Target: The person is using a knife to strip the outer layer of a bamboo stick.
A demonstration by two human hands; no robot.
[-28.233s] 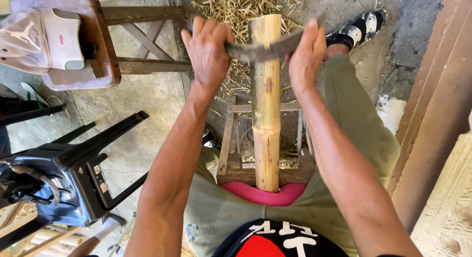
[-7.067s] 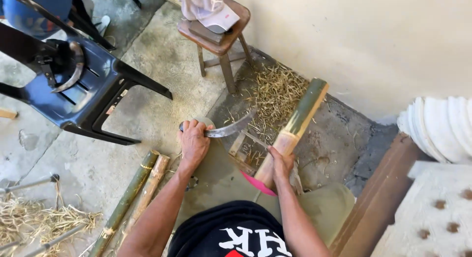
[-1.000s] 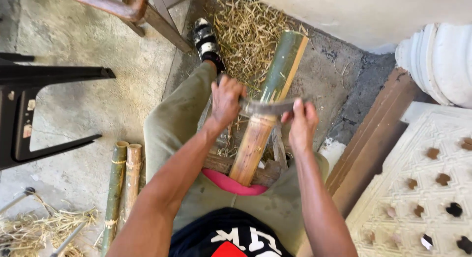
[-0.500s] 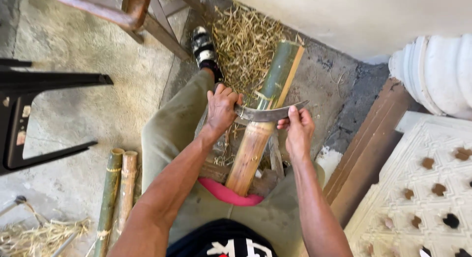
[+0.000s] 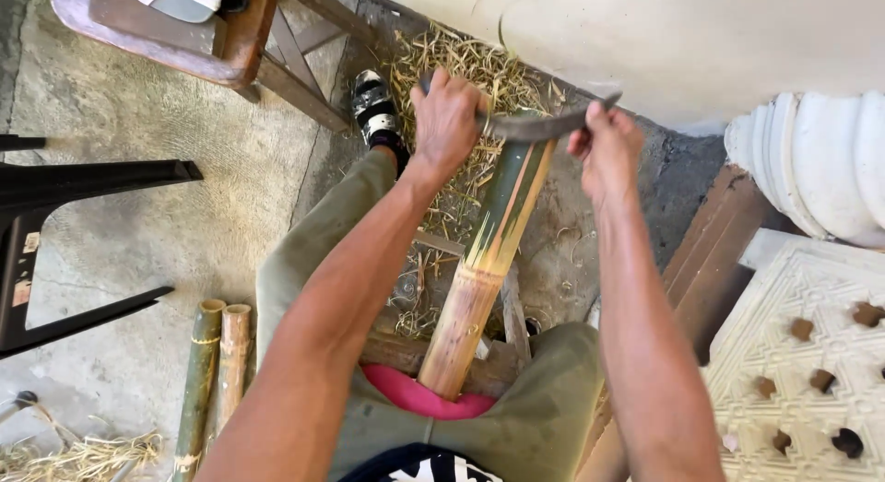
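Bamboo pole (image 5: 475, 298) standing propped between knees, base near pink cushion (image 5: 419, 399), leaning away toward straw. Looking stiff, fairly heavy, smooth green skin probably slippery; lower tan section seems best spot to steady it. Left hand (image 5: 447, 123) gripping closed around one end of curved blade (image 5: 539, 127), right hand (image 5: 604, 150) clenching other end, blade sitting across pole top. Wooden stool (image 5: 198, 49) beyond.
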